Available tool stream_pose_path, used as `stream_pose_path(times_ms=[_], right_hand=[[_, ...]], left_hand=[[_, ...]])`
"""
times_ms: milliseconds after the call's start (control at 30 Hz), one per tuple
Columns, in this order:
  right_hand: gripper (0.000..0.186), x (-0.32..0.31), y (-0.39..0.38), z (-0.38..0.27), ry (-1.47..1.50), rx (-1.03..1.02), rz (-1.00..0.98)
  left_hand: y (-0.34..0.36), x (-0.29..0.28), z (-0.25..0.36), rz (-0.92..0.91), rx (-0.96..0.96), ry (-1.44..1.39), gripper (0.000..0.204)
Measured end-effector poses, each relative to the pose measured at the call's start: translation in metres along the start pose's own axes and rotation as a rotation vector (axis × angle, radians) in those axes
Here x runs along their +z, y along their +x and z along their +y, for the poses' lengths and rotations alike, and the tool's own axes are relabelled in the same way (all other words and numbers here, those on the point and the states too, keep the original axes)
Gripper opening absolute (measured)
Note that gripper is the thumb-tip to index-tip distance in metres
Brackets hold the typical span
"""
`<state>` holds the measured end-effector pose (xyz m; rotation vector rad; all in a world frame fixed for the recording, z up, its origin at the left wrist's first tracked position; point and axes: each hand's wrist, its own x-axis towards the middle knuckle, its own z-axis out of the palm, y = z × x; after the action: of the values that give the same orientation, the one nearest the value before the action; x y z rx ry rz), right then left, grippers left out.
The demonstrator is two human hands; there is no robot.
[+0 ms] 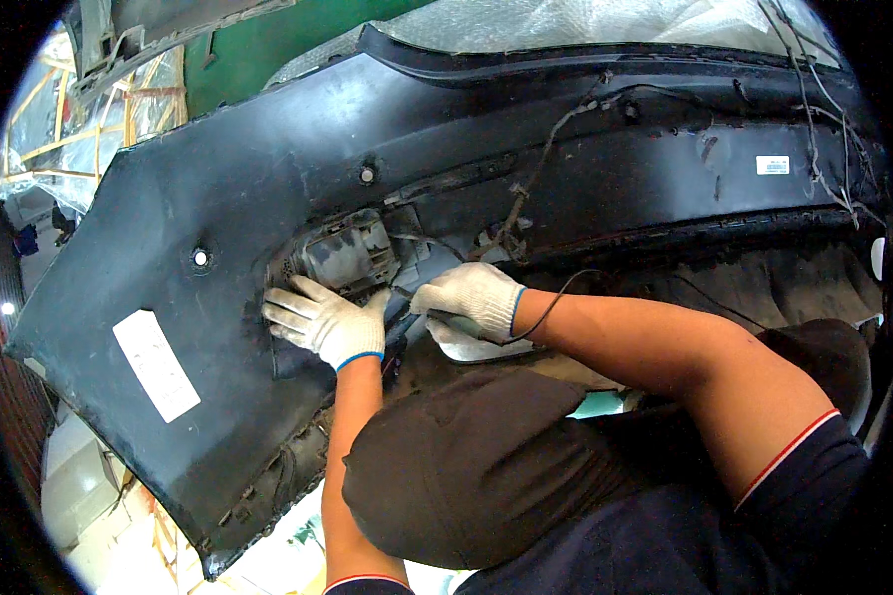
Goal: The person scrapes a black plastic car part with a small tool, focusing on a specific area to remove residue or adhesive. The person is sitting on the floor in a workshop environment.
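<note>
While our left hand (pixel 325 319) lies flat, fingers spread, against the black bumper shell (pixel 238 198) just beside the grey lamp housing (pixel 347 253), our right hand (pixel 471 297) has its fingers clamped on a slim tool (pixel 437 315) whose tip sits at the housing's lower edge. We should brace firmly and keep the tip clear of the loose wiring (pixel 526 198).

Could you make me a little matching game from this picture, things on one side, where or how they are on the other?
1 left hand
2 right hand
3 white sticker
4 grey lamp housing

a stuck flat on the bumper's lower left
b grips a thin dark tool
c set in the bumper's opening
d rests flat just below the housing

Pairs: 1-d, 2-b, 3-a, 4-c
</note>
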<state>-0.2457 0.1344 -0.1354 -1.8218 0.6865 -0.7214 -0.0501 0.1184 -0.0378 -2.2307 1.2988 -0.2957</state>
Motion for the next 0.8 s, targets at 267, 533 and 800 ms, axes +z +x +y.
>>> stream_pose_path(times_ms=[267, 533, 800], right_hand=[[0.031, 0.001, -0.003, 0.003, -0.035, -0.020, 0.058], [0.029, -0.009, 0.001, -0.007, -0.065, -0.024, 0.022], [0.032, -0.010, 0.001, -0.002, -0.078, -0.014, 0.019]], left_hand=[[0.001, 0.005, 0.006, -0.022, 0.001, -0.021, 0.150], [0.003, 0.007, 0.001, 0.004, 0.004, -0.023, 0.149], [0.001, 0.008, 0.002, 0.018, 0.009, -0.027, 0.147]])
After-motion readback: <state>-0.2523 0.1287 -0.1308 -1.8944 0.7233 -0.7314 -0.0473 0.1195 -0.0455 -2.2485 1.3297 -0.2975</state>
